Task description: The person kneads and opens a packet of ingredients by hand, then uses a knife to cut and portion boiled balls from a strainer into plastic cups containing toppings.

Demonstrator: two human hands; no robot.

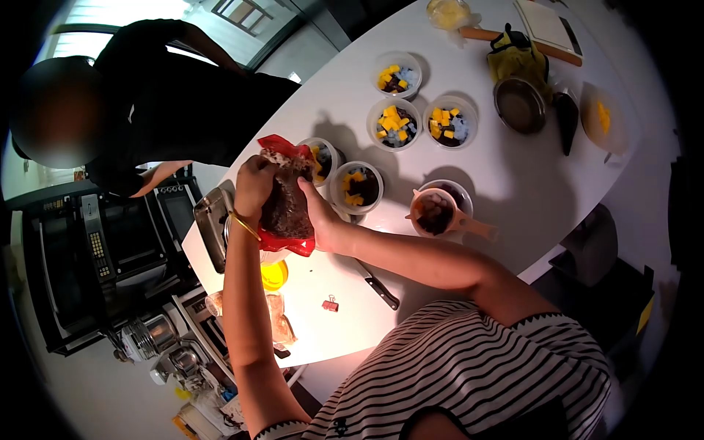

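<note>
A red and clear plastic bag with a dark brown, lumpy filling is held up between my hands over the left part of the table. My left hand, below which a gold bangle shows, is closed on the bag's upper left side. My right hand grips the other side, thumb upward against the plastic. Just right of the bag are a clear cup and another cup, partly hidden; both have yellow cubes on dark contents. A red binder clip and a black-handled knife lie nearer my body.
Several filled cups stand farther back on the white table. A pink strainer rests on a bowl. A metal tray sits at the left edge. Another person in black stands across the table.
</note>
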